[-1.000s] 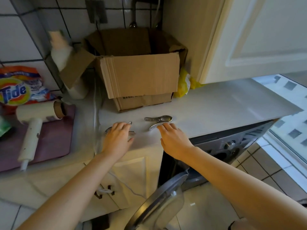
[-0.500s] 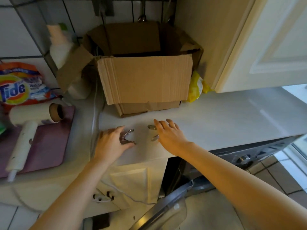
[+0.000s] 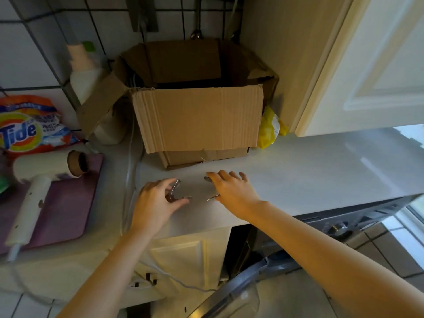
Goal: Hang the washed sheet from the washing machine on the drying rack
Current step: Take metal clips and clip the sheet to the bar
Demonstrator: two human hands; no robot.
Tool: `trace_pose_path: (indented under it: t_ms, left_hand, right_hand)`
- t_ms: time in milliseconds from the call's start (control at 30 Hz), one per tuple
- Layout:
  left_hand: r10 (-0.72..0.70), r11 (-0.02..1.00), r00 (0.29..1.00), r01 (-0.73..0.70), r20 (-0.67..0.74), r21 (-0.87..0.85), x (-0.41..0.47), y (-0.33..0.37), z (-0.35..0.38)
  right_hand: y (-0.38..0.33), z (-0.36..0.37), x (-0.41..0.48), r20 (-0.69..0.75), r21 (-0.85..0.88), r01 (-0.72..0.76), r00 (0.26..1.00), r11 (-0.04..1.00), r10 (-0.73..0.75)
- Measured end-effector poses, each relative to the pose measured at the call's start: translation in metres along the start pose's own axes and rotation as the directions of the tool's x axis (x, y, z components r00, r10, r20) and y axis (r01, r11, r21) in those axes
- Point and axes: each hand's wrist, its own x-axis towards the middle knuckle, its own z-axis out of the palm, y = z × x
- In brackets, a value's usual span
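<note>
Left hand (image 3: 156,203) pinches one metal clip (image 3: 175,191); right hand (image 3: 231,191), at its 3 o'clock, lies spread over another clip (image 3: 212,198). Either could slip off the bench (image 3: 321,171).

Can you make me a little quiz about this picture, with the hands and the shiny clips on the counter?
1. True or false: the cardboard box on the counter is open at the top.
2. Which hand is lifting a metal clip up off the counter?
A. the left hand
B. the right hand
C. neither
3. Fill in: the washing machine door below the counter is ____.

Key:
1. True.
2. A. The left clip is tilted up in the fingers; the right clip lies flat under the right hand.
3. Open.
</note>
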Motion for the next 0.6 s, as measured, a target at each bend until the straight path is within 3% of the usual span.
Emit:
trace_pose_path:
  t_ms: [267,600]
  left_hand:
    - [-0.042,0.972,0.993,0.016,-0.108,-0.236,-0.021,0.032,-0.017]
    - [-0.034,0.907,0.998,0.009,-0.051,-0.420,-0.078,0.065,-0.013]
  right_hand:
    - [-0.009,-0.033,-0.034,-0.141,0.259,-0.063,0.985,0.964,0.102]
    - [-0.026,-0.039,-0.114,-0.187,0.689,-0.187,0.888,0.700,0.421]
